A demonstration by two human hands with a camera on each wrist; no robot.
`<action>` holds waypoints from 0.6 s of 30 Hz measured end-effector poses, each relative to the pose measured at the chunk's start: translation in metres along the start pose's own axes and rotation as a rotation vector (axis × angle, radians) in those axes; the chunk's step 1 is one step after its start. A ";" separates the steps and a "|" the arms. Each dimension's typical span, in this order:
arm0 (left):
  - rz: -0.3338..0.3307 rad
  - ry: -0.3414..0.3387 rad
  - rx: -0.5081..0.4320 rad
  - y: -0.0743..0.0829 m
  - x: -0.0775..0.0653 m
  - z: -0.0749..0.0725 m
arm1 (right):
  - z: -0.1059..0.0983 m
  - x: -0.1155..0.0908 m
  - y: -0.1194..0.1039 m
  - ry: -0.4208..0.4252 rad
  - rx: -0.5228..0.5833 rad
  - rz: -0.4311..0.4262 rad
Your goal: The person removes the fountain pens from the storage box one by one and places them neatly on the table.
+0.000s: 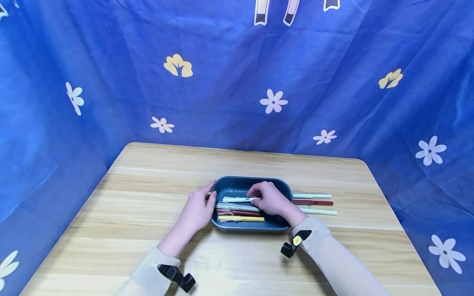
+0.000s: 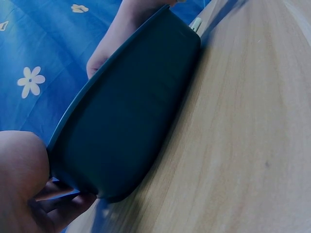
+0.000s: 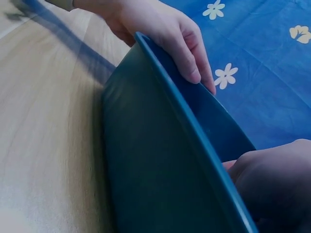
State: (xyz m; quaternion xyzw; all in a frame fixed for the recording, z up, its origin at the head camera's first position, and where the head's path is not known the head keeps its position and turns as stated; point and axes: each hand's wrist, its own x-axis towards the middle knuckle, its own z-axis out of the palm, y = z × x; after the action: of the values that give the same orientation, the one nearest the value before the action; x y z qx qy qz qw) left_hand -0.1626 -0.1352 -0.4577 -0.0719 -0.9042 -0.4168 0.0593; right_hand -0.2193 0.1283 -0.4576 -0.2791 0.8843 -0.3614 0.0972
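A dark teal bin (image 1: 255, 227) sits on the table. At its left end my left hand (image 1: 197, 208) grips the wall, thumb over the rim and fingers outside. My right hand (image 1: 269, 198) reaches inside and pinches the right end of a white pen (image 1: 237, 200). Below that pen in the bin lie a clear greyish pen (image 1: 240, 207), a dark red pen (image 1: 240, 213) and a yellow pen (image 1: 242, 218), roughly parallel. Both wrist views show the bin's outer wall (image 2: 121, 107); in the right wrist view the right fingertips are mostly hidden behind the rim (image 3: 194, 126).
Right of the bin, on the wooden table (image 1: 155, 181), lie a pale blue pen (image 1: 312, 196), another dark red pen (image 1: 316, 202) and a pale green pen (image 1: 320, 211). Their left ends are partly hidden by the bin and right arm. A blue patterned curtain (image 1: 229, 90) surrounds the table.
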 end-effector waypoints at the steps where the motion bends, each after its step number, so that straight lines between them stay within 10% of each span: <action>1: -0.001 -0.001 0.000 0.000 0.000 0.000 | 0.000 0.000 0.000 0.010 0.005 -0.005; 18: -0.002 0.001 -0.001 -0.001 0.000 0.001 | -0.004 -0.003 -0.004 0.108 0.149 0.030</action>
State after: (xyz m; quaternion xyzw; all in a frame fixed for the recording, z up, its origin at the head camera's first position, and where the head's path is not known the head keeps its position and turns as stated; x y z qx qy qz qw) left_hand -0.1628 -0.1354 -0.4589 -0.0708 -0.9041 -0.4172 0.0592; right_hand -0.2171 0.1298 -0.4524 -0.2380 0.8629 -0.4394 0.0751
